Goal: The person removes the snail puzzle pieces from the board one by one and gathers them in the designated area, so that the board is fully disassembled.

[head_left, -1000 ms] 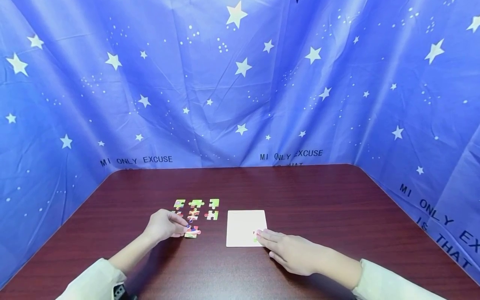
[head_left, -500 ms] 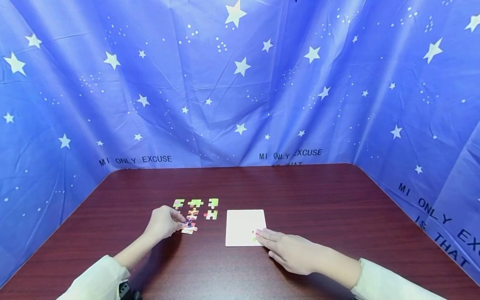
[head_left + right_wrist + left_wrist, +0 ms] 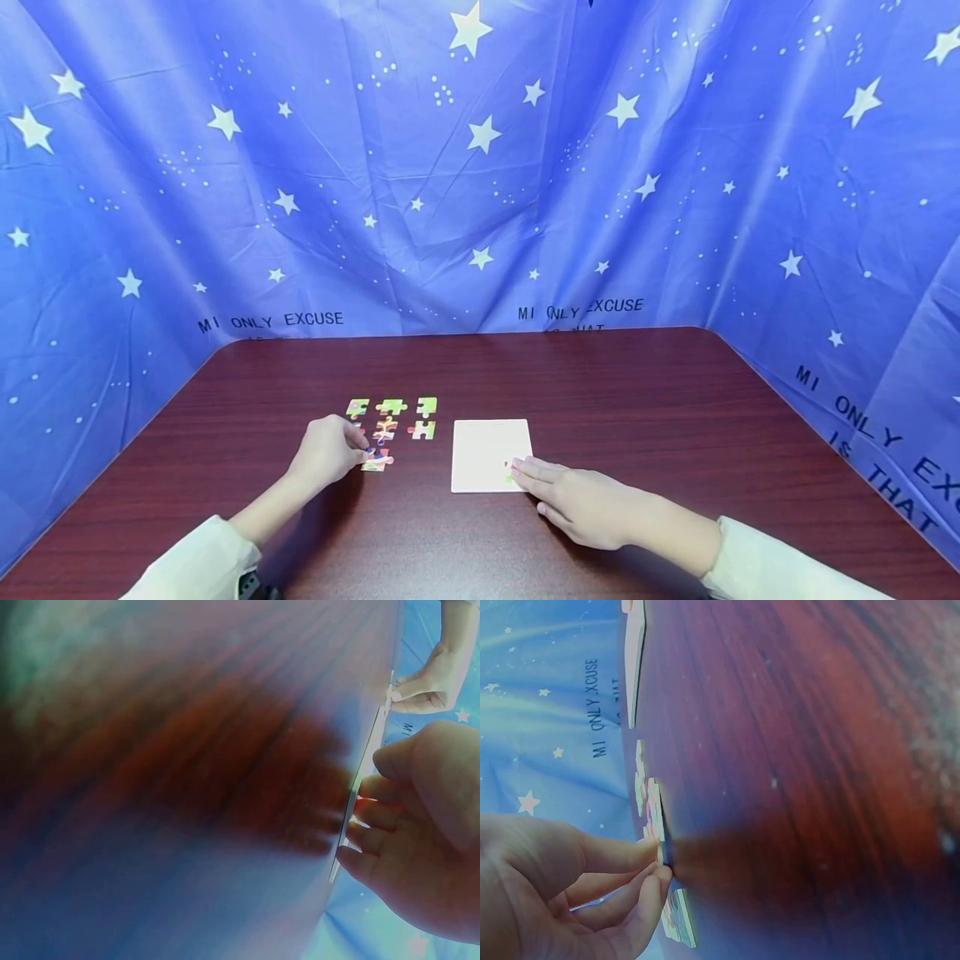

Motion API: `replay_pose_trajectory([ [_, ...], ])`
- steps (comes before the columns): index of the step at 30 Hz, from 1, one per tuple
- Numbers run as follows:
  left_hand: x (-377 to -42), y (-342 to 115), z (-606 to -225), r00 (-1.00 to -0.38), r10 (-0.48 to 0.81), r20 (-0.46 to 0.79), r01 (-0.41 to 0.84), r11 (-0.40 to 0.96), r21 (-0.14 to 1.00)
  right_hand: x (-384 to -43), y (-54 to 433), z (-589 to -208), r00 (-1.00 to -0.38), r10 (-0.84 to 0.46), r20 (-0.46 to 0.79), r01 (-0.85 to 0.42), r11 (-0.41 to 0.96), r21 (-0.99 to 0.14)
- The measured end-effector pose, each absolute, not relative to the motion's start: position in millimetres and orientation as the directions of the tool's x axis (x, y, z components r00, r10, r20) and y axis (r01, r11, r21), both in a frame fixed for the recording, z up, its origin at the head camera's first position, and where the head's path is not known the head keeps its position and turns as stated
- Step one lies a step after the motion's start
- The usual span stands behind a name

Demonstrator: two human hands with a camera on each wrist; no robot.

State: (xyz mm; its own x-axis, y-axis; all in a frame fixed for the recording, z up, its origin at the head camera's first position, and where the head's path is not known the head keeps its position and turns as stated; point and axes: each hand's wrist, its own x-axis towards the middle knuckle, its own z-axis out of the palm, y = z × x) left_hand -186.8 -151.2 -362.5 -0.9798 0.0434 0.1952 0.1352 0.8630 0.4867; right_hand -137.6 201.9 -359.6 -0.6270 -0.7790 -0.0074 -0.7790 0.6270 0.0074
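My left hand (image 3: 330, 450) pinches a jigsaw piece (image 3: 377, 461) with a red, white and blue print between thumb and fingertips, low over the table. In the left wrist view the thumb and forefinger (image 3: 622, 855) meet at that piece's edge. Behind it, several more jigsaw pieces (image 3: 386, 429) lie in rows, partly hidden by the hand. My right hand (image 3: 592, 504) lies with straight fingers on the lower right corner of a square white board (image 3: 487, 450). A small printed patch (image 3: 509, 477) shows on the board beside those fingertips, mostly covered by them.
A dark red wood-grain table (image 3: 600, 392) carries everything. Blue star-printed cloth (image 3: 480, 192) hangs behind and along both sides of it. In the left wrist view another jigsaw piece (image 3: 681, 919) lies just past the left fingers.
My left hand has shifted the pinched piece a little to the left, closer below the middle piece. The right hand has stayed on the board.
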Motion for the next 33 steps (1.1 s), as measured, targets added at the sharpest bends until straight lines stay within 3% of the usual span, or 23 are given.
replay_pose_trajectory([
  [14, -185.8, -150.9, -363.6, -0.970, 0.062, 0.237, 0.165, 0.881, 0.444, -137.9, 202.1, -361.6, -0.622, -0.783, -0.001, -0.783, 0.622, 0.002],
  [33, -184.4, -149.7, -362.5, -0.971, 0.077, 0.227, 0.183, 0.850, 0.493, -137.7, 204.3, -361.9, -0.617, -0.787, 0.022, -0.787, 0.617, -0.023],
])
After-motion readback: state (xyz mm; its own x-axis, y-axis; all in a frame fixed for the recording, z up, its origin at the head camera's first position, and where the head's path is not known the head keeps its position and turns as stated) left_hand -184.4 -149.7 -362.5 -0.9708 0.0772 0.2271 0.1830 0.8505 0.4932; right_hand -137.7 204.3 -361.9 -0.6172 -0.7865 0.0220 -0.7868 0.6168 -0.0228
